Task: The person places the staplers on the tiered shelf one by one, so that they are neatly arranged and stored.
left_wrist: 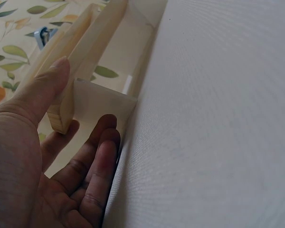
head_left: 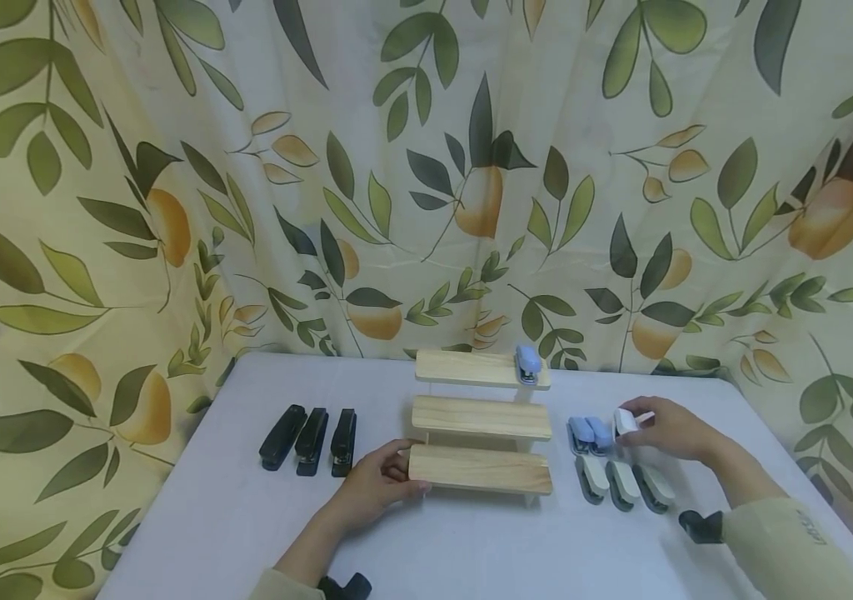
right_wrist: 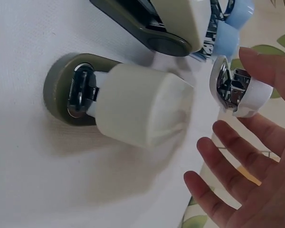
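My left hand [head_left: 376, 492] grips the left end of the lowest board of a three-step wooden display rack [head_left: 481, 468]. In the left wrist view the thumb lies against the board [left_wrist: 61, 107], and the other fingers curl beside the rack's pale side panel [left_wrist: 102, 97]. A small white mini stapler [right_wrist: 249, 92] is pinched between the thumb and index finger of my right hand [head_left: 670, 429]; the other fingers are spread. Beside that hand are two blue mini staplers [head_left: 590, 433]. One more blue stapler [head_left: 527, 364] stands on the rack's top board, near its right end.
Three off-white staplers with dark green bases [head_left: 624, 483] form a row in front of the blue pair. Left of the rack lie three black staplers [head_left: 311, 440]. Everything stands on a white-covered table [head_left: 456, 550], with a leaf-and-fruit patterned curtain [head_left: 426, 275] behind.
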`<state>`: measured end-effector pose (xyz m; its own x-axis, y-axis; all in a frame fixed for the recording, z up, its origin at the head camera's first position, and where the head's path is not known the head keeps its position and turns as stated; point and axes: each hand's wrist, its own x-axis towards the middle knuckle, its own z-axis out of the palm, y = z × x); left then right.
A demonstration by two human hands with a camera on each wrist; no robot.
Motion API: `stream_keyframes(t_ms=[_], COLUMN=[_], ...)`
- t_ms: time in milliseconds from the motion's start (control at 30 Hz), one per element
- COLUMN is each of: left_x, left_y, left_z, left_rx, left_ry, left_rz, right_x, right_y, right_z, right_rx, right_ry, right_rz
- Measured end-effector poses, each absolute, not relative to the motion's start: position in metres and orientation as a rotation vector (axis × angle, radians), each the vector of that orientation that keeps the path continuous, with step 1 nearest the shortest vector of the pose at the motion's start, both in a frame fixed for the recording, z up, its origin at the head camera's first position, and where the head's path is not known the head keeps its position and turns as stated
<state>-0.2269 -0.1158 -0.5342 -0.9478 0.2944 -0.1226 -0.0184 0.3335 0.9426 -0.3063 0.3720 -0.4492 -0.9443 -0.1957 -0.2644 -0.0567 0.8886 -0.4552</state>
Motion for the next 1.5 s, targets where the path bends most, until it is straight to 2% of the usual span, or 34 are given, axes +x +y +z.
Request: stream_keyframes(t_ms=[1500], left_x=[-0.226], left_y=[-0.115], left_z=[-0.533], left_rx=[0.233], left_ry=[2.349], left_rz=[1.624], right_x=[-0.292], right_y=[0.307], right_z=[-0.372], right_rx=[-0.490], right_ry=[2.936], right_rz=[-0.800])
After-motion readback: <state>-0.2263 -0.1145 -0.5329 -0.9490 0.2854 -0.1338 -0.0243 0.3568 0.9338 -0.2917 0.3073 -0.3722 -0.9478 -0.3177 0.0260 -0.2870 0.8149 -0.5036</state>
